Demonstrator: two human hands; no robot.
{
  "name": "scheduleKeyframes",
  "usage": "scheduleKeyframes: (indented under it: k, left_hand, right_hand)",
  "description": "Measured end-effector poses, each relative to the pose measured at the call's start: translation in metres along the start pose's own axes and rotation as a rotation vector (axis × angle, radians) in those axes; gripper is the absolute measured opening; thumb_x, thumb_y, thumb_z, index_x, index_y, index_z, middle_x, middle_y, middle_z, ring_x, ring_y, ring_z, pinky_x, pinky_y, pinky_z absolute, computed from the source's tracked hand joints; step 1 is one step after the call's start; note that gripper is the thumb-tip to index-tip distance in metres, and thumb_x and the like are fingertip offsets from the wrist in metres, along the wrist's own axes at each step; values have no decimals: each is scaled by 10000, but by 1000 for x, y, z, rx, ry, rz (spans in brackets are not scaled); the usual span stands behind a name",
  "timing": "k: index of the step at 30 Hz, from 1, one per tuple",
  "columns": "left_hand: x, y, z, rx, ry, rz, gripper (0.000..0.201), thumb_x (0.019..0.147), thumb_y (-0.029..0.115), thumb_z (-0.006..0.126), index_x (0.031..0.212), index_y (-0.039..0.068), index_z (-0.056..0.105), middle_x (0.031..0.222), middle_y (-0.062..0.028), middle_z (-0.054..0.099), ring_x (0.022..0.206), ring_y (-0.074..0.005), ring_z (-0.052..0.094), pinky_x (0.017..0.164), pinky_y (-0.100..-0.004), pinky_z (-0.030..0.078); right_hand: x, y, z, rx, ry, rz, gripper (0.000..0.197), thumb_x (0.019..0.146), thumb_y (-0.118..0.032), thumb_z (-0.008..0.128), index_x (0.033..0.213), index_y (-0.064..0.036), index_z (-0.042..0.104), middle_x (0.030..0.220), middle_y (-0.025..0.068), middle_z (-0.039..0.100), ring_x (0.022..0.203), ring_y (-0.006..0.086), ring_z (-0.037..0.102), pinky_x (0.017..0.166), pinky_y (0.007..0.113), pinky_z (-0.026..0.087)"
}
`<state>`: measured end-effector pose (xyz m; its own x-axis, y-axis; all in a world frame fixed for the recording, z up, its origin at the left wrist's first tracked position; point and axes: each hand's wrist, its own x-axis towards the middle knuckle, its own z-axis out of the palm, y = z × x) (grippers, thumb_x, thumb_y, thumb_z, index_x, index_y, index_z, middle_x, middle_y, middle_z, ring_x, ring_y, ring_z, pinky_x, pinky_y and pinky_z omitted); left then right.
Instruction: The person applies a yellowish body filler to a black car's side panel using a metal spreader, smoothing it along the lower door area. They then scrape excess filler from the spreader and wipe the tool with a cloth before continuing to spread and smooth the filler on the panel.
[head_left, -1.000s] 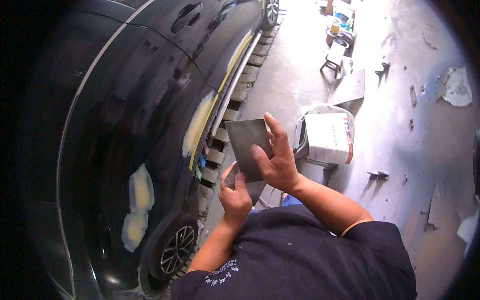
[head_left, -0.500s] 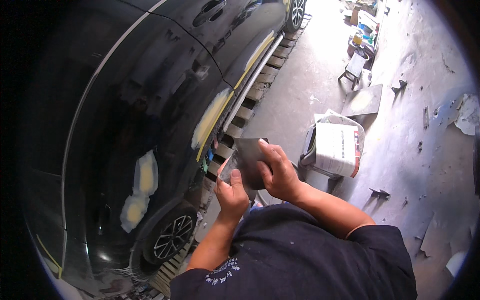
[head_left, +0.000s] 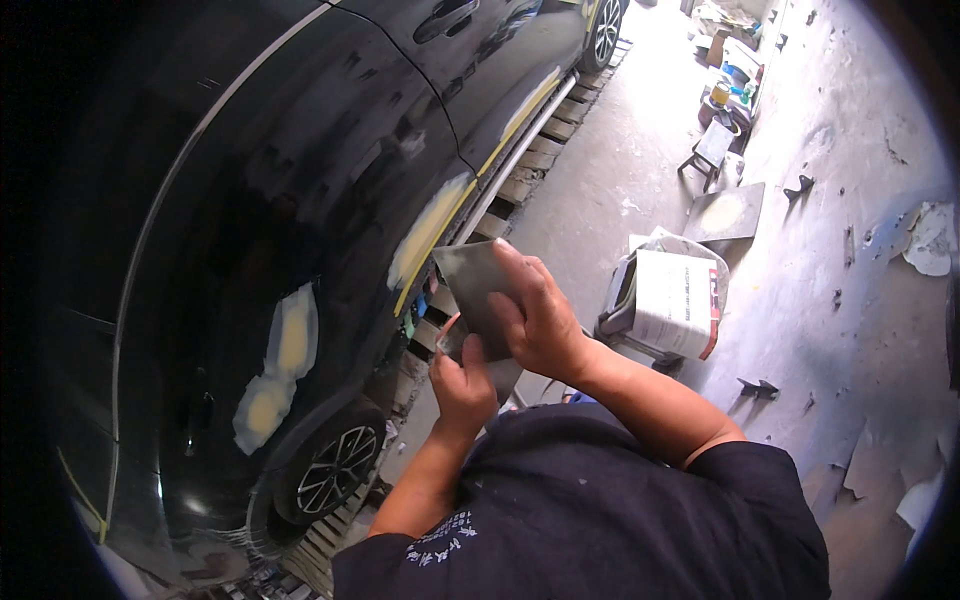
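My right hand grips a dark grey sheet of sandpaper, fingers on its outer side and thumb across its face. Its far left corner sticks out toward the car. My left hand is closed at the sheet's lower end, thumb up; a pale grey piece shows beside that thumb, its kind partly hidden. To the left stands a black car. It has a cream filler patch low on the side, and two joined patches above the near wheel. Neither hand touches the car.
Yellow masking tape runs along the sill, above a slatted floor grating. On the right a carton rests on a bin. Farther off are a flat board, a small stool and cans by the wall.
The sandpaper has swung up and left, its free corner now nearer the car. My right hand moved with it, while my left hand stays nearly in place. The view has shifted slightly.
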<state>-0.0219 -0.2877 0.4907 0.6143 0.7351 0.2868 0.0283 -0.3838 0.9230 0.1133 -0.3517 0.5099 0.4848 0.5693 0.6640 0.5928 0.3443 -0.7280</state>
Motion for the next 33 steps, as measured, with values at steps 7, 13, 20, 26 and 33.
scheduleKeyframes:
  k: [7,13,20,26,33]
  left_hand:
    - [5,-2,-19,181,15,69,330,991,116,470,1248,-90,491,1082,-242,645,988,-315,655,863,-387,511]
    - [5,-1,-37,130,-194,40,300,981,116,471,1229,-47,518,1026,-237,664,946,-375,673,812,-415,518]
    - [2,-4,-53,104,-425,-171,262,998,164,478,1176,-1,577,1009,-152,689,929,-274,673,816,-367,503]
    - [4,-9,-65,-222,-274,-289,273,1019,168,473,1180,-30,570,1008,-65,687,898,-157,618,813,-326,501]
    - [11,6,-64,59,-332,-116,260,1003,176,485,1161,-16,560,990,-217,674,951,-359,671,798,-388,507]
  right_hand:
    - [-23,-4,7,-79,-49,-27,648,873,50,578,1454,-124,351,1105,224,538,896,418,604,778,434,529]
    - [-11,-1,22,-161,-88,-149,711,823,35,618,1461,-135,353,1071,205,528,798,389,623,695,413,549]
    - [13,-3,14,-121,-392,-243,615,831,53,600,1407,-27,399,1134,209,555,879,344,608,661,373,545]
    - [-3,-10,21,-39,-182,-86,641,867,24,594,1441,-145,367,1091,202,524,847,384,618,697,409,545]
    - [-17,-9,35,-65,-125,-123,673,837,47,611,1443,-143,389,1099,210,531,835,383,631,710,402,552]
